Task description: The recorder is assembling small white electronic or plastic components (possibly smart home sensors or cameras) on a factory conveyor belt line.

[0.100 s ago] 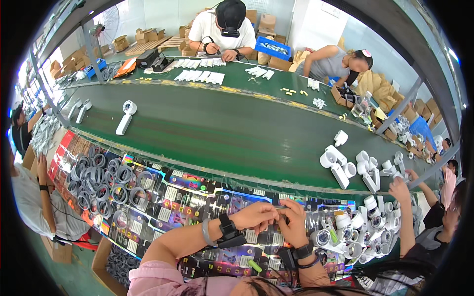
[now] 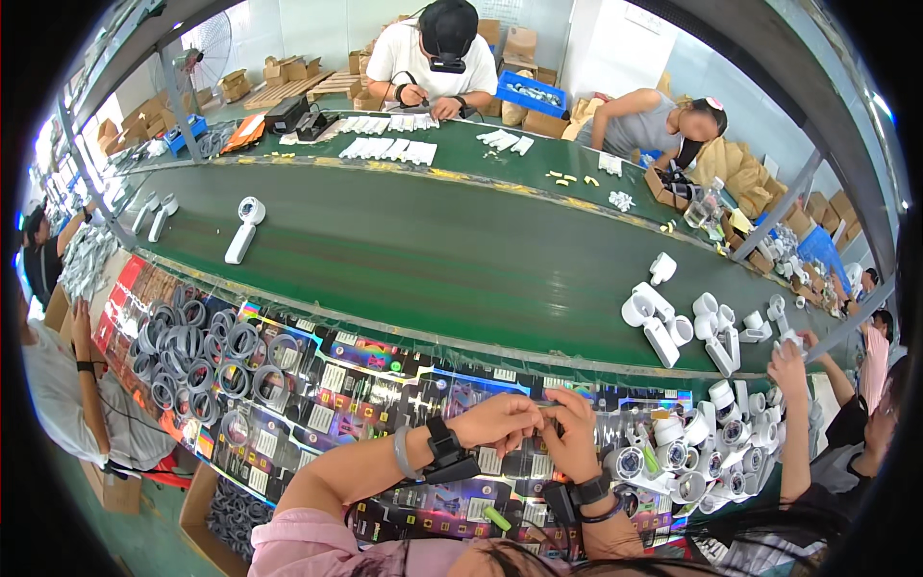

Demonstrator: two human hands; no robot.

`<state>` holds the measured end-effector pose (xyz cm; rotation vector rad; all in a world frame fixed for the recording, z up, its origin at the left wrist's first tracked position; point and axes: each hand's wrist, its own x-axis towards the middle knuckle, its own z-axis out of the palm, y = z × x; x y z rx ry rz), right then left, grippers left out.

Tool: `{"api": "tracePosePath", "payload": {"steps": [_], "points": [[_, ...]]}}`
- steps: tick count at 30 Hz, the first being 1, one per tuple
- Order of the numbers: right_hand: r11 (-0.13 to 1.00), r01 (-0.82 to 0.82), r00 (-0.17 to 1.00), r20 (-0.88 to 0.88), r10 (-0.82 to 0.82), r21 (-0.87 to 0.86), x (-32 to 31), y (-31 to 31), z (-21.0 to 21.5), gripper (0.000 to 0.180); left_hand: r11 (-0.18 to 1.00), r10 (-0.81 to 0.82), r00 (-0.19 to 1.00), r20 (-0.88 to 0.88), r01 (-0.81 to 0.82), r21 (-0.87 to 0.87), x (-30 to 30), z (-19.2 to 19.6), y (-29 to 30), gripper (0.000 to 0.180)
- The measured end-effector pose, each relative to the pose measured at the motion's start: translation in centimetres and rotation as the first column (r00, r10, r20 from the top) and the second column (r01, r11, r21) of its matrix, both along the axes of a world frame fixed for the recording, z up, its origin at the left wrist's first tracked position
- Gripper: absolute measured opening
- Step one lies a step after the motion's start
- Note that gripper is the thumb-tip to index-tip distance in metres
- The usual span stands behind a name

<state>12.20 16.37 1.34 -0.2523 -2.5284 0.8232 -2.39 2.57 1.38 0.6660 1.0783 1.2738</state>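
While both forearms reach in over the worktop, the left hand and right hand meet fingertip to fingertip. Left fingers curl inward; right thumb and forefinger bend toward them. Any piece pinched between is too small or hidden to make out; cannot tell whether either grips one.

Nearer the body, a green piece lies loose on the sheet: probably light and stiff, best pinched at its sides. Just beyond the right wrist, a heap of white fans sits on the same top. They look like smooth, hard plastic, likely light, perhaps slippery; the handle seems the safest hold, clear of the round head. Well to the left, grey rings lie tangled; thin, probably springy, best taken by the rim.

Surface: dark, glossy printed sheeting, likely slick. Below its left edge, a carton holds more rings. At right, a co-worker's hand reaches near the fans.

Past the worktop, a green belt carries a lone fan at left and a cluster at right. Across it, a capped worker bends over white strips on a bench. Behind: a blue bin, cartons, pale walls.
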Motion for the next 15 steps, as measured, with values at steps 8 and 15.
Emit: {"api": "tracePosePath", "payload": {"steps": [8, 15], "points": [[1.0, 0.012, 1.0, 0.016, -0.012, 0.008, 0.09, -0.19, 0.27, 0.013, 1.0, -0.001, 1.0, -0.007, 0.001, 0.001, 0.02, -0.38, 0.06, 0.025], [1.0, 0.013, 1.0, 0.022, -0.013, 0.005, 0.12, -0.16, -0.04, 0.013, 1.0, 0.006, 1.0, -0.009, -0.006, -0.007, 0.08, -0.45, 0.01, 0.025]]}}
